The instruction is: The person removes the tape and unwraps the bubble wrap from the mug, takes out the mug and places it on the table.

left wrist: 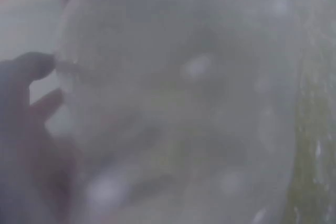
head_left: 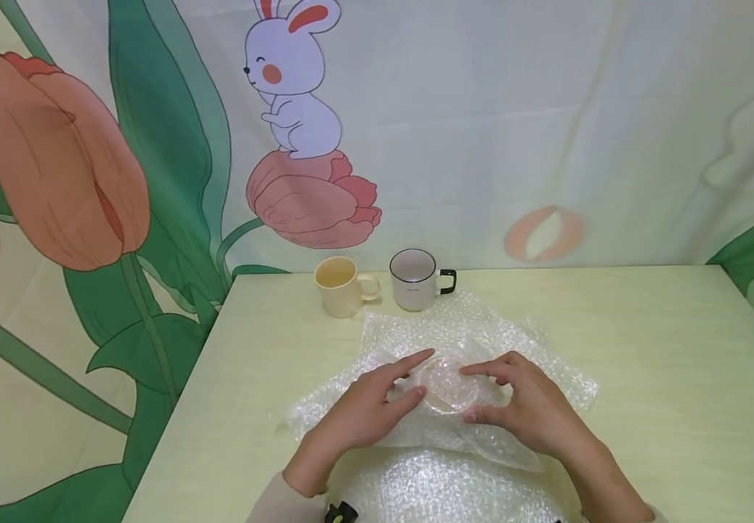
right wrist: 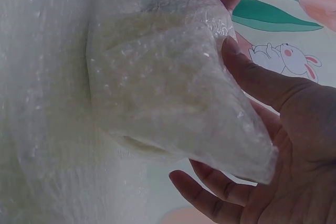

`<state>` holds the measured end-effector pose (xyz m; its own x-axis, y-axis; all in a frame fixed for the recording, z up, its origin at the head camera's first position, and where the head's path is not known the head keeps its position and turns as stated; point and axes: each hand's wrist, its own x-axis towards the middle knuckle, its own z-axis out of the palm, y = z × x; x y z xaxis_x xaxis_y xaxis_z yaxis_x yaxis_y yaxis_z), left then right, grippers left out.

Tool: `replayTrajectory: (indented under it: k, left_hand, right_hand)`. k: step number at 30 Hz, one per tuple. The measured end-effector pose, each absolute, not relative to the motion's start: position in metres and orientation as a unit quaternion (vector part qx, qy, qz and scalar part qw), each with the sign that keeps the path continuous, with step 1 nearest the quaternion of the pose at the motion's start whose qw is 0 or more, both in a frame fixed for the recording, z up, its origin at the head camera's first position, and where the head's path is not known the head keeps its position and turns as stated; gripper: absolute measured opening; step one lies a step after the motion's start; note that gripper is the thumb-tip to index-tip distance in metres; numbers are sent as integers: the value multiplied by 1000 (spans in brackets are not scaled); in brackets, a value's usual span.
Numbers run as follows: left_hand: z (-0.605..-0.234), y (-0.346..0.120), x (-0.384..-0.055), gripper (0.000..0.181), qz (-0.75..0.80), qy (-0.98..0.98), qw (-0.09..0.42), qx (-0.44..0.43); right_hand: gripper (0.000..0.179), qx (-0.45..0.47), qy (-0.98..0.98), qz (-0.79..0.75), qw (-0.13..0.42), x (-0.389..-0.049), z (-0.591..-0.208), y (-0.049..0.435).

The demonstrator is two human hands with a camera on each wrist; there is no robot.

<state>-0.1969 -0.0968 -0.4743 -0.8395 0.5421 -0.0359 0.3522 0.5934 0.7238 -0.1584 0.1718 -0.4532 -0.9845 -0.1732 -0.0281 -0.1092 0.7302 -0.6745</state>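
In the head view a round-rimmed, cup-like thing [head_left: 441,404] stands between my hands, covered in clear bubble wrap [head_left: 514,447]; its kind is hidden. My left hand [head_left: 377,403] holds the wrap from the left, thumb and index finger spread along the rim. From the right, my right hand [head_left: 530,403] grips the wrap with its index fingertip over the top and thumb near the front of the rim. The right wrist view has a pale yellowish shape showing through the folded wrap [right wrist: 157,82], with a pointed flap between thumb and fingers. Wrap mostly fills the blurred left wrist view.
A yellow mug [head_left: 338,294] and a white mug [head_left: 412,287] with a black rim and handle stand at the table's back edge. More bubble wrap [head_left: 442,487] lies in front and behind. A printed cloth [head_left: 468,131] hangs behind the pale table [head_left: 678,392].
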Motion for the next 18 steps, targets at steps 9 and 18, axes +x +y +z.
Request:
replayTrajectory:
  k: [9, 18]
  left_hand:
    - [-472, -93, -200, 46, 362, 875, 180, 265]
    - [-471, -89, -204, 49, 391, 856, 202, 270]
  right_hand:
    - [58, -82, 927, -363, 42, -160, -454, 171]
    - [57, -86, 929, -358, 38, -158, -455, 174]
